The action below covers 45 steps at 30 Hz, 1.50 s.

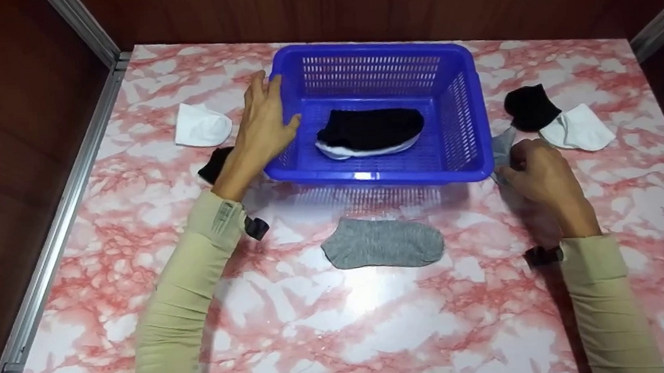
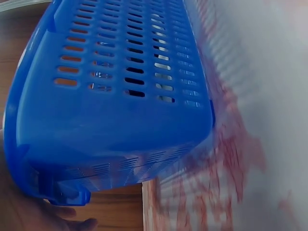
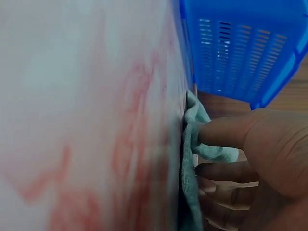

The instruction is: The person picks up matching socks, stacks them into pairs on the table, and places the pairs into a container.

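Note:
My left hand lies along the left rim of a blue plastic basket, its fingers extended and the thumb reaching over the rim. In the left wrist view, its fingertips show below the basket's rim. Beyond the basket's right front corner, my right hand pinches a light grey sock between thumb and fingers, close to the tabletop. Inside the basket, a black sock lies flat over a white sock. Another grey sock lies flat in front of the basket.
A white sock and a partly hidden black sock lie left of the basket. Right of it lie a black sock and a white sock. Brown panels border the marble-patterned table.

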### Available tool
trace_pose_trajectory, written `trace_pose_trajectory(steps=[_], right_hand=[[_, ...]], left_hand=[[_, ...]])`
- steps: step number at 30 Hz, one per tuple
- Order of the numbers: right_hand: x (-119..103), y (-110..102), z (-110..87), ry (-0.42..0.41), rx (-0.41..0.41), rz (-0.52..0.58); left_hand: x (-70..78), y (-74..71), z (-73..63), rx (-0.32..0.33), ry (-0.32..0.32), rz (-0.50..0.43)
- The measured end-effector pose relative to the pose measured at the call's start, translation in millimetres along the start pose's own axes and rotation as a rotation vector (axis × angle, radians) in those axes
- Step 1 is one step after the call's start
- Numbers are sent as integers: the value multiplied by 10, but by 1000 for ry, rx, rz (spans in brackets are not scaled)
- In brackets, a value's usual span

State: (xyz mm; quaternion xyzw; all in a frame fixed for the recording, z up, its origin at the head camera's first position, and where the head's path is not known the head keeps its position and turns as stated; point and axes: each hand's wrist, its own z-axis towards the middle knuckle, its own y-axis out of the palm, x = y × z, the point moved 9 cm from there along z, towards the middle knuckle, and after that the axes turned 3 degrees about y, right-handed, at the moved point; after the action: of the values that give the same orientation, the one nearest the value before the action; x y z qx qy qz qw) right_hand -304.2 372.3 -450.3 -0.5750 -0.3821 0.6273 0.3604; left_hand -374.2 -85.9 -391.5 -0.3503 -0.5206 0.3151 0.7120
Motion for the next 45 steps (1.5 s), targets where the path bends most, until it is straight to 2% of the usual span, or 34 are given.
trace_pose_trajectory(steps=[4,13,21,25,39,45], right_hand=[[10,22,-1,1,3,2],[-15,-51,-22,-19,36,28],[11,-205,-55,69,53,43],[-25,-285,-85,74,63,47],[-376,-597,-264,29,163,81],[-561,-720,-371,-16,220,105]], left_hand=[[-21,53,26,-30,-16,-11],[20,110,46,-50,26,23],[19,114,52,-68,23,24],[21,113,52,-68,22,17],[42,100,70,-44,34,26],[26,112,63,-59,17,29]])
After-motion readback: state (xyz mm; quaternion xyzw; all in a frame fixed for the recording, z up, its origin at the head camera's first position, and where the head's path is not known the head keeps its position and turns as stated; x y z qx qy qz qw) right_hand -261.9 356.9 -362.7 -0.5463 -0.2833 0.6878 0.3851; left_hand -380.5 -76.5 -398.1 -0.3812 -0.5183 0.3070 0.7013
